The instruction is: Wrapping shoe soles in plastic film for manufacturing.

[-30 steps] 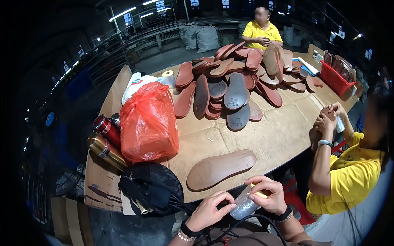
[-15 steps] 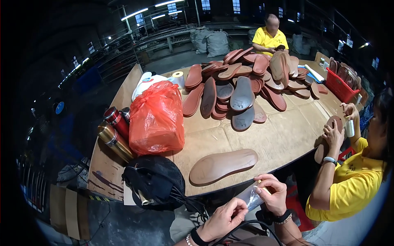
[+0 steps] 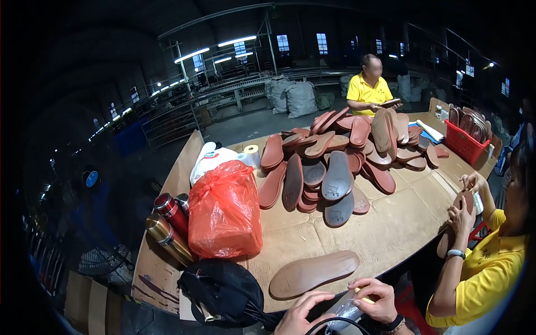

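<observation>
At the lower edge, my left hand [image 3: 301, 314] curls its fingers and thumb around the near end of a crinkled clear plastic film [image 3: 347, 312]. My right hand [image 3: 379, 301] pinches the film's other end, where something small and pale yellow shows between the fingers. What the film wraps, if anything, is unclear. Just beyond both hands, a single tan insole [image 3: 314, 273] lies flat along the table's near edge, untouched. Farther back, a large heap of reddish, brown and grey insoles [image 3: 338, 176] covers the middle of the cardboard-topped table [image 3: 285, 240].
Left of the heap stand a red plastic bag [image 3: 226, 215], metal flasks [image 3: 170, 237] and a paper roll [image 3: 252, 155]. A black mesh bag [image 3: 220, 290] sits at the near-left corner. One co-worker [image 3: 368, 89] sits opposite, another [image 3: 480, 262] on the right, near a red basket [image 3: 466, 142].
The view has tilted up, so everything sits lower in it. My left fingers have opened somewhat around the film. The far co-worker now holds an insole out flat.
</observation>
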A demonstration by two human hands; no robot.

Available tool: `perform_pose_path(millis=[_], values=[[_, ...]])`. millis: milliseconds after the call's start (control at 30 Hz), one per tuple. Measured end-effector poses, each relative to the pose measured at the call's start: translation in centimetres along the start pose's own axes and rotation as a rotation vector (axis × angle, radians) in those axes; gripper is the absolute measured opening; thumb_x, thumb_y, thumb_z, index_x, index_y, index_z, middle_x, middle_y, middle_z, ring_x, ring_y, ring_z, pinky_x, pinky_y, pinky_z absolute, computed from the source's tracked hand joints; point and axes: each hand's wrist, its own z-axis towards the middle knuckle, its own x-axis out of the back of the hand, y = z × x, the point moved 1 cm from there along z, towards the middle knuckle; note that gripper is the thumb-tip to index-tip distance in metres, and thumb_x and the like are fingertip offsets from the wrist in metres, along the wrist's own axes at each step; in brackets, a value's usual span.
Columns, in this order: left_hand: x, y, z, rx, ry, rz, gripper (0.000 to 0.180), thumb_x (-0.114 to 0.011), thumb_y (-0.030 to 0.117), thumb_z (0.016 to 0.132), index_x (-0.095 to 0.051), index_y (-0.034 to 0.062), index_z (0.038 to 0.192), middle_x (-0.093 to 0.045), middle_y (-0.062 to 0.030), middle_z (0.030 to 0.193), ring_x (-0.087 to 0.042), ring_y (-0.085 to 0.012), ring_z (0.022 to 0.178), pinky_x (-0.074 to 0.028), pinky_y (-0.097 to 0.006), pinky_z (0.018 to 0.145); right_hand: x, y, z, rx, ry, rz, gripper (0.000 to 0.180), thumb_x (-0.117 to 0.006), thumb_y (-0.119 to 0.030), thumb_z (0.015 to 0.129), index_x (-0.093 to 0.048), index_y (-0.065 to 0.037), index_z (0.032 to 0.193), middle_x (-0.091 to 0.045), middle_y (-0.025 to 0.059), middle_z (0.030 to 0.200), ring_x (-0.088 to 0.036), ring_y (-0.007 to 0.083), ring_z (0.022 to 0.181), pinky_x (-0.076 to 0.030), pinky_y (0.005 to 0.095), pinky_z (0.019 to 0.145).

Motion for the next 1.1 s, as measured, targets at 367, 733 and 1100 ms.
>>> perform_pose_path(millis=[367,733,1100], values=[[0.9,-1.0,2.0,-0.045,0.366,0.129,0.064,-0.074,0.000,0.086,-0.051,0.0032,0.146,-0.050,-0.0193,0.148,-0.053,-0.0363,0.135,-0.048,-0.043,0.110,-4.1,11.2,20.5,-0.317,0.055,-0.030,0.022,-0.076,-0.021,0.098,-0.073,-0.001,0.089,-0.064,-0.0052,0.077,-0.053,0.0046,0.070,-0.045,0.0243,0.061],[-1.0,-2.1,2.2,0.068,0.158,-0.066,0.054,-0.070,0.019,0.100,-0.052,0.0047,0.149,-0.047,-0.0186,0.153,-0.052,-0.0292,0.138,-0.047,-0.039,0.110,-3.6,7.5,21.6,-0.288,0.009,-1.245,0.072,-0.074,-0.050,0.090,-0.058,0.008,0.129,-0.073,0.0230,0.119,-0.072,0.0396,0.106,-0.055,0.0504,0.091],[-2.1,-1.9,0.9,-0.070,0.357,-0.490,0.057,-0.084,0.013,0.090,-0.051,-0.0016,0.134,-0.059,-0.0094,0.132,-0.059,-0.0159,0.118,-0.048,-0.032,0.108,-11.3,-2.5,16.4,-0.027,-0.084,0.560,0.030,-0.059,-0.014,0.107,-0.060,-0.001,0.134,-0.073,0.0126,0.111,-0.073,0.0209,0.099,-0.059,0.0343,0.092]])
